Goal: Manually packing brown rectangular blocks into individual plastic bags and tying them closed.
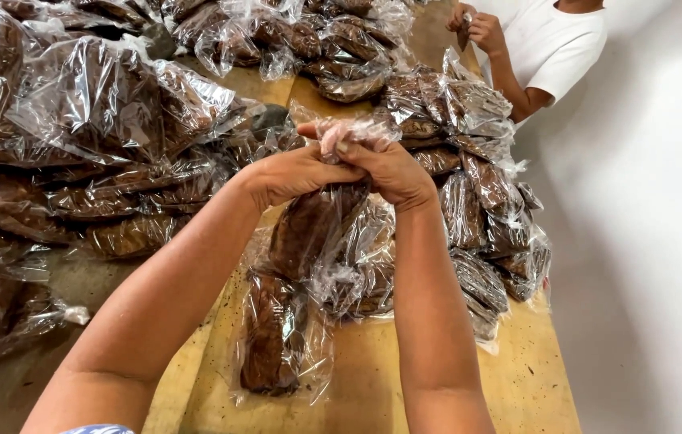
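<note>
Nearest you, on the wooden table (534,378), a clear bag of brown pieces (277,337) lies flat btwn your forearms, touching neither hand. It sits just below the bag you're working on.

Your left hand (293,173) & right hand (389,169) meet above mid-table, both clenched on the bunched plastic neck (349,128) of the held bag (317,225). Left hand's fingers close on the neck from the left, thumb up top; right hand wraps it from the right, knuckles toward you. The two hands touch each other. The crumpled plastic top sticks up just past your fingertips. The bag's body, packed w/ dark brown pieces, hangs straight down under both hands, tilted a little to the left, its lower end near or touching the flat bag; can't tell which.

Right of your right forearm, a pile of filled bags (485,217) runs along the table edge, stacked & overlapping, close to your wrist but apart from it.

Left side, a much bigger heap of filled bags (100,137) covers the table, well apart from your hands.

Farther back, more filled bags (333,48) lie across the table.

Far end, top right, another person in a white t-shirt (554,44) stands at the table; that person's hands (477,24) are up close together, pinching sth small & dark.
</note>
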